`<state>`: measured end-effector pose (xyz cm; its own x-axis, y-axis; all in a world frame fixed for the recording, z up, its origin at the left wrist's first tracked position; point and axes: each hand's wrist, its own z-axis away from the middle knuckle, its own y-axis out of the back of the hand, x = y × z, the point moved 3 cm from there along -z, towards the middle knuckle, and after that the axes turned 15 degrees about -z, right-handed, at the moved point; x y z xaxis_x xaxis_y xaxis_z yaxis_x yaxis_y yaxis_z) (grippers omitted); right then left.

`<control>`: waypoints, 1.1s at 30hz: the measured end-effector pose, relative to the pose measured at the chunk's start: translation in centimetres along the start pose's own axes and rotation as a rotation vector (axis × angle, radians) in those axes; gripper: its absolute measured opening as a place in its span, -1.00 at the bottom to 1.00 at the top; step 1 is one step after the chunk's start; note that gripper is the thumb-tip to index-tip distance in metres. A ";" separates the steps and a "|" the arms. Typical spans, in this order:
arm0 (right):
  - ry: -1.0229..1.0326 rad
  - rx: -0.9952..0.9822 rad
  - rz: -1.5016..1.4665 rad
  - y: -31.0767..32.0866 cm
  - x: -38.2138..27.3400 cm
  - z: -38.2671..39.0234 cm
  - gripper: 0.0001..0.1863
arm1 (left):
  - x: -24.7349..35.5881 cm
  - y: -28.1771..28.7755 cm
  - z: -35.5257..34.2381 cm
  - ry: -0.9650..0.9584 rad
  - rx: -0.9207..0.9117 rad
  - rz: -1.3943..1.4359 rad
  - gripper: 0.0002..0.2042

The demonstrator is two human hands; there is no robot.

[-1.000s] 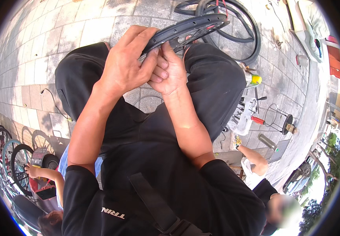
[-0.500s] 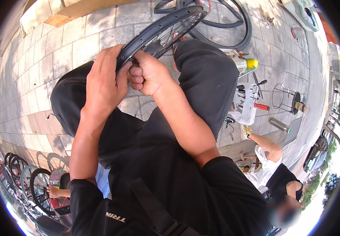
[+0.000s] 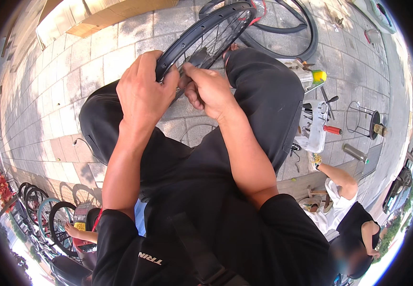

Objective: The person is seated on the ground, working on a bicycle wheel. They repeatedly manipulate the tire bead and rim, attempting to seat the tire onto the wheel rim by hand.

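Note:
A black bicycle wheel rim point(image 3: 183, 43) with thin dark spokes stands tilted between my knees, without a tyre on it. My left hand point(image 3: 143, 90) is closed round its near left edge, fingers over the outside and thumb on the inner side. Just right of that, my right hand point(image 3: 209, 90) is at the inner side of the rim, by the spokes. Its fingers are curled and its thumb points up toward the rim; whatever is in its grip is hidden. A dark hub part point(image 3: 199, 57) shows among the spokes.
Black tyres and tubes point(image 3: 306, 43) lie on the paving beyond the wheel. At right are a white tool tray point(image 3: 315, 138), a red-handled tool point(image 3: 332, 129), a round stool point(image 3: 374, 125) and a bottle point(image 3: 354, 152). Cardboard point(image 3: 120, 18) lies far left. Other people and parked bicycles are behind.
My right hand has drawn slightly away from my left, its thumb now raised by the spokes. My left hand still grips the rim. The whole view has shifted a little.

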<state>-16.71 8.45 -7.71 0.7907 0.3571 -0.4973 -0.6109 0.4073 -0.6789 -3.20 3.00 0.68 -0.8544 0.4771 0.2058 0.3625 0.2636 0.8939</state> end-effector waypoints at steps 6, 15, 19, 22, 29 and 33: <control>0.555 -0.047 0.291 -1.8 1.3 0.3 -0.63 | -0.9 -0.4 -1.2 0.052 -0.056 0.020 -0.67; 1.018 0.010 0.828 -2.1 -0.1 0.4 -0.50 | -0.2 -0.6 -1.6 0.072 -0.125 0.053 -0.73; 1.177 -0.052 0.956 -2.2 0.1 0.1 -0.45 | -0.1 -0.2 -1.5 0.019 -0.126 0.074 -0.78; 1.218 -0.058 1.001 -2.4 1.3 -0.5 -0.44 | -0.4 -0.4 -1.3 -0.082 -0.051 0.097 -0.80; 1.370 -0.122 0.975 -2.2 2.8 -1.5 -0.46 | -0.5 0.4 -1.3 -0.147 -0.026 0.187 -0.82; 1.411 -0.152 0.915 -1.9 3.1 -1.5 -0.50 | 0.4 1.0 -1.3 -0.138 -0.049 0.211 -0.78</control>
<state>-13.05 7.52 -8.78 -0.3278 -0.5971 -0.7321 -0.9136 0.3978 0.0846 -3.64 2.35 2.15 -0.7017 0.6280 0.3365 0.5058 0.1065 0.8560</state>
